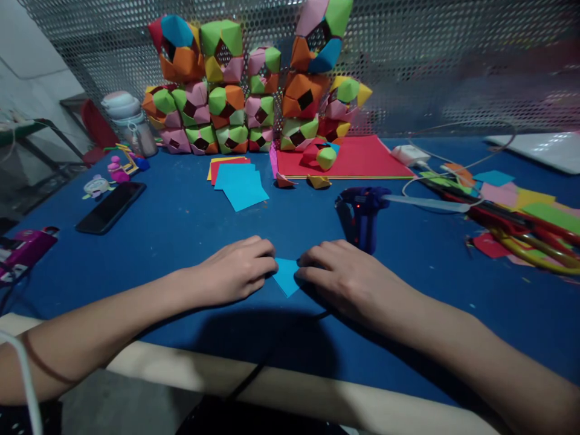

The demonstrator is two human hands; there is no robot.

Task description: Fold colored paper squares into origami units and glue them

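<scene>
A small light-blue paper piece (286,275) lies on the dark blue table (181,223) near the front edge. My left hand (235,270) rests knuckles up on its left side, fingers curled, fingertips pressing the paper's left corner. My right hand (344,275) lies on the paper's right side, its fingers bent and pinching that edge. Both hands touch the paper; part of it is hidden under the fingers.
A blue glue gun (360,211) stands just behind my right hand. Blue and red paper squares (239,181), a red sheet (357,158) and stacked coloured origami cubes (254,90) lie further back. A phone (111,206) is left, scissors and scraps (521,223) right.
</scene>
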